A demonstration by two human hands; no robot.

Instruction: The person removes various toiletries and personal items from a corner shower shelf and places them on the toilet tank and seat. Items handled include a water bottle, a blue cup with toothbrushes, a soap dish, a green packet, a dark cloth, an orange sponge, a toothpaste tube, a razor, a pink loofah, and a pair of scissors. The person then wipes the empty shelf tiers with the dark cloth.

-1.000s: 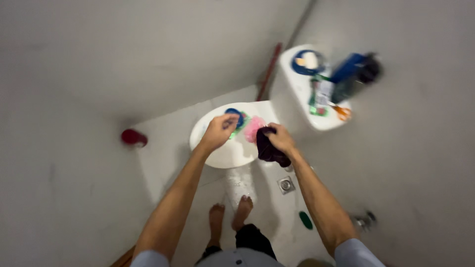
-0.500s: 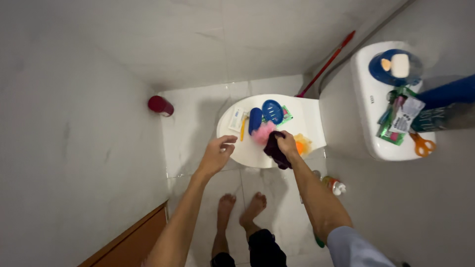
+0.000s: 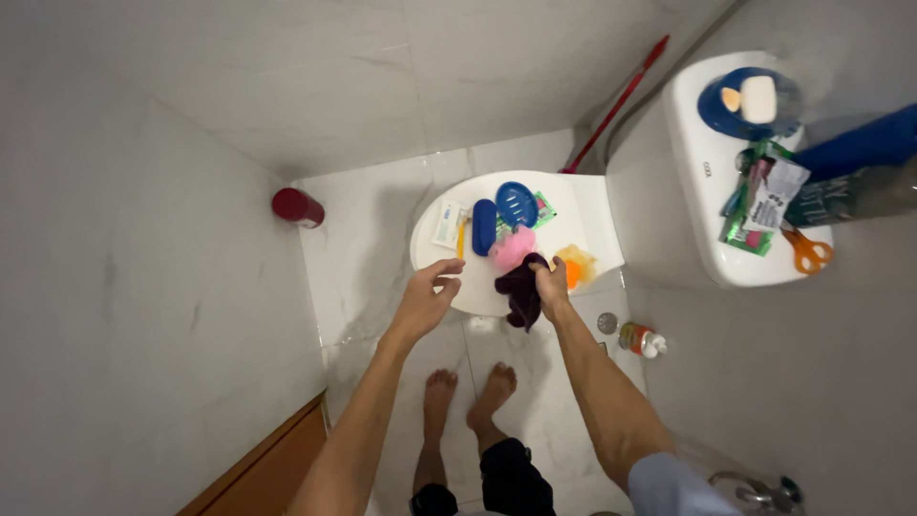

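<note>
A red can [image 3: 297, 206] stands on the floor [image 3: 363, 239] at the left, by the wall. Over the near rim of the closed toilet lid [image 3: 587, 218], the left hand [image 3: 426, 301] is held loosely open and empty, fingers curled a little and parted. On the lid are laid a white packet [image 3: 445, 225], a yellow stick [image 3: 460, 239], a blue case [image 3: 484, 226], a blue soap dish [image 3: 517, 204] over a green packet [image 3: 545, 204], a pink puff [image 3: 512, 249] and an orange puff [image 3: 574, 267]. The dish looks empty, so far as can be seen.

The dark cloth [image 3: 521, 290] is pinched by the right hand [image 3: 550, 282] at the lid's front edge, beside the pink puff, with most of it hanging down past the rim. If the lid is being wiped, the cloth would best be bunched into a flat pad and pressed down, and the small things lifted clear by the free hand, so none gets swept off.

A bottle [image 3: 642, 339] lies on the floor by a drain [image 3: 607, 323]. On the tank [image 3: 697, 210], a blue bowl [image 3: 718, 113] holds a white soap bar [image 3: 758, 98] and an orange piece [image 3: 731, 98]; packets [image 3: 764, 201] and orange scissors [image 3: 808, 250] lie nearer.
</note>
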